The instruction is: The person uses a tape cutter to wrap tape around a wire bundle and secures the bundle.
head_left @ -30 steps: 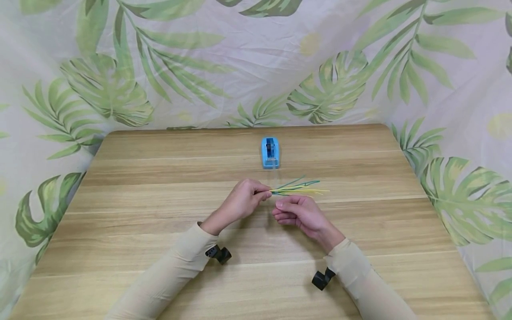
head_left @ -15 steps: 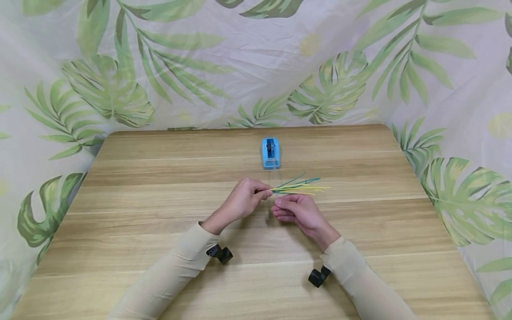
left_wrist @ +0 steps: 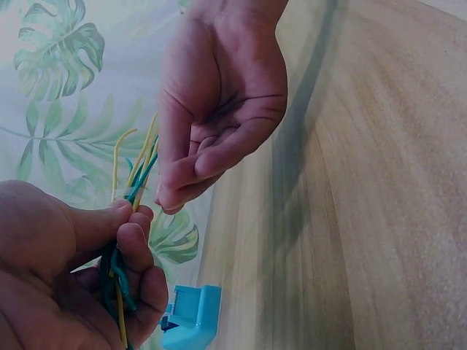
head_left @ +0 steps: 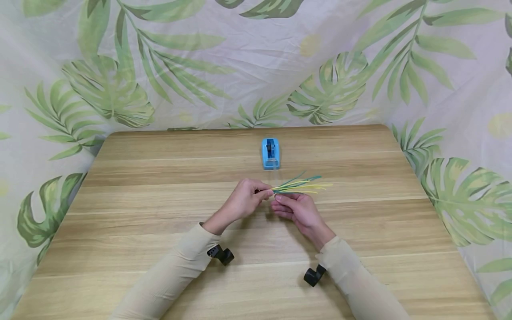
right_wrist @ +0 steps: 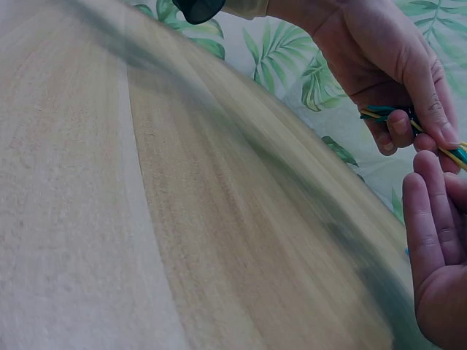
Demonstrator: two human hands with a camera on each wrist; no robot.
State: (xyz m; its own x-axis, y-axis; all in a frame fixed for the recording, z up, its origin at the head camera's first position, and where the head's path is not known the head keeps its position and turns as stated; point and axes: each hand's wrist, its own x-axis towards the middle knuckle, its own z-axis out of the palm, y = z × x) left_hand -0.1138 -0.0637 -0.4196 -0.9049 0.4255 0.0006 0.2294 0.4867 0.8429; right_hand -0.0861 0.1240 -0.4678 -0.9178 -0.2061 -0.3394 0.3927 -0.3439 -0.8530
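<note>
Left hand [head_left: 246,198]: clamped on the bundle of wires [head_left: 305,185], thumb against forefinger. Bundle is thin yellow and green strands, held above the table [head_left: 160,178] near its middle, free ends fanned out to the person's right. Left wrist view shows the other part of the bundle running down through the palm, remaining fingers curled by it. Right wrist view shows those short ends poking out past the fingers.

Right hand [head_left: 301,212]: just below the bundle and right beside the left fingertips. Thumb and forefinger tips together, pinching the near end of the strip of clear tape [head_left: 275,177]; strip is faint close to the fingertips, exact contact with the wires can't be told. Other fingers bent, apart from the wires. In right wrist view this hand is cut off by the frame edge.

Tape dispenser [head_left: 270,153]: blue, standing on the table beyond both hands, cutter end toward the person, strip coming off that end toward the hands.

Rest: wood-grain table, leaf-print cloth [head_left: 256,62] behind it and down both sides. Beige sleeves [head_left: 172,271] on both arms, small black camera [head_left: 221,255] at each wrist.
</note>
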